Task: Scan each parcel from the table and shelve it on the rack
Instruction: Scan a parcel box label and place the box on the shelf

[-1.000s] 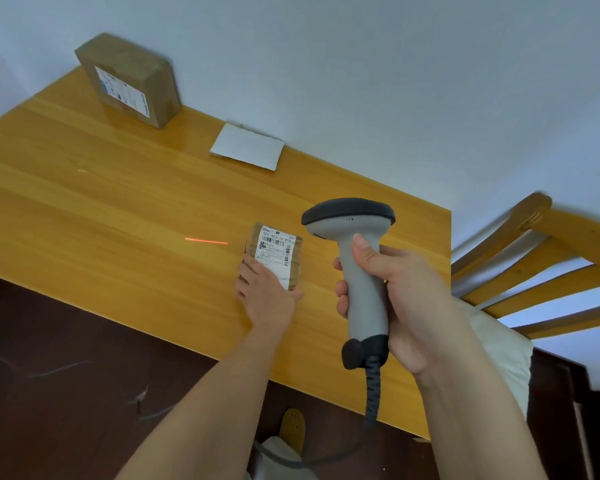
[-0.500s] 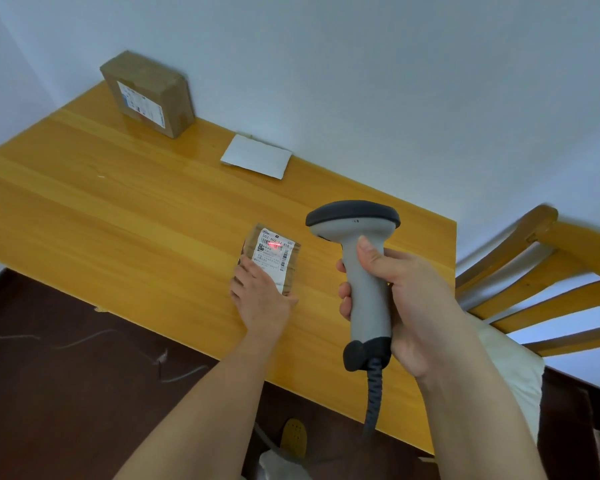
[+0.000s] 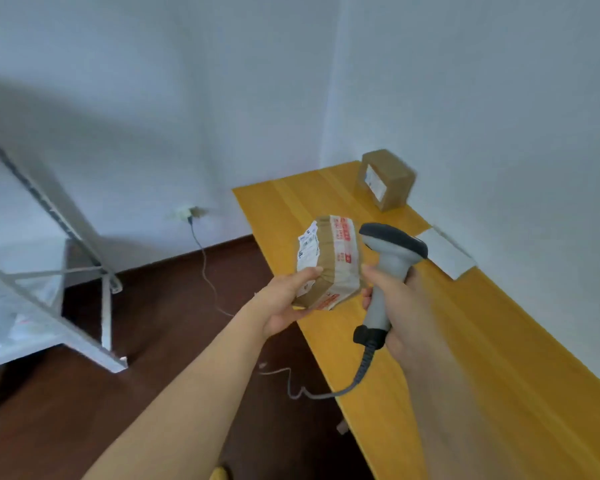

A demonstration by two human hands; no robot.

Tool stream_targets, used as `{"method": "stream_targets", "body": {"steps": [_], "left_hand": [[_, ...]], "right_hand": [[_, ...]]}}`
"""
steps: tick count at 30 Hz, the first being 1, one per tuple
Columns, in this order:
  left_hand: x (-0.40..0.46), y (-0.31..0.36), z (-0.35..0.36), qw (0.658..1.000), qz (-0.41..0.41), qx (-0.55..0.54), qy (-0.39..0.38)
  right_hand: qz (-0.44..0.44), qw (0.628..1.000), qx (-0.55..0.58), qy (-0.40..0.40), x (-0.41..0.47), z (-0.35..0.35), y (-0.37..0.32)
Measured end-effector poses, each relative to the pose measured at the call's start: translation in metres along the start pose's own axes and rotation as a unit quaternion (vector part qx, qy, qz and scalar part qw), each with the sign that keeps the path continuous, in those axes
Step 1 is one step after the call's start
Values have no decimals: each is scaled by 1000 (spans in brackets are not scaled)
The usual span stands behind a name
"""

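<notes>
Glossy wooden table [image 3: 482, 341]; taped cardboard parcel [image 3: 336, 268]; matt plastic scanner [image 3: 385, 271].

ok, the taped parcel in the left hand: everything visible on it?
The parcel is a small brown cardboard box wrapped in clear tape with red print, a white barcode label on its left-facing side. It looks slightly crumpled at the lower corners. It is lifted off the table and tilted; the left hand holds it from below with the thumb on the label. The scanner in the right hand is right beside it; contact cannot be told.
</notes>
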State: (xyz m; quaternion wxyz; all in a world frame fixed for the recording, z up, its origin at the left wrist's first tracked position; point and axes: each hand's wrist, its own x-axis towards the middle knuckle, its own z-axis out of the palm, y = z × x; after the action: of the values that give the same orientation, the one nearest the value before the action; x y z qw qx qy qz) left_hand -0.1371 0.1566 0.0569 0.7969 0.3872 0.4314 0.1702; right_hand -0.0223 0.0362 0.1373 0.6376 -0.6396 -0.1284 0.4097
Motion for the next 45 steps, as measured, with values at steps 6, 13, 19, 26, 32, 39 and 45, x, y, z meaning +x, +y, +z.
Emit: {"method": "stream_targets", "body": {"steps": [6,13,19,26,32,39,45], "left_hand": [[-125,22,-140,977,137,-90,136],[-280,3,-340,917,253,-247,185],[-443,-30,-500,789,321,-383,357],[-583,-56,-647,632,376,-479,480],[-638,-58,-770,567,384,-528,501],[-678,-10,-951,582,332,-508,542],[-709,28,-1079,596,325,-477,558]], "right_hand": [[-27,984,-18,-173,-55,150,38],[-20,957,-46,-286,-181,328,114],[35,919,-102,-379,-321,477,192],[44,859,-165,-483,-448,619,240],[54,816,-162,-552,-514,750,286],[61,785,-180,-589,-552,935,339],[59,790,-186,-581,-580,1070,365]]}}
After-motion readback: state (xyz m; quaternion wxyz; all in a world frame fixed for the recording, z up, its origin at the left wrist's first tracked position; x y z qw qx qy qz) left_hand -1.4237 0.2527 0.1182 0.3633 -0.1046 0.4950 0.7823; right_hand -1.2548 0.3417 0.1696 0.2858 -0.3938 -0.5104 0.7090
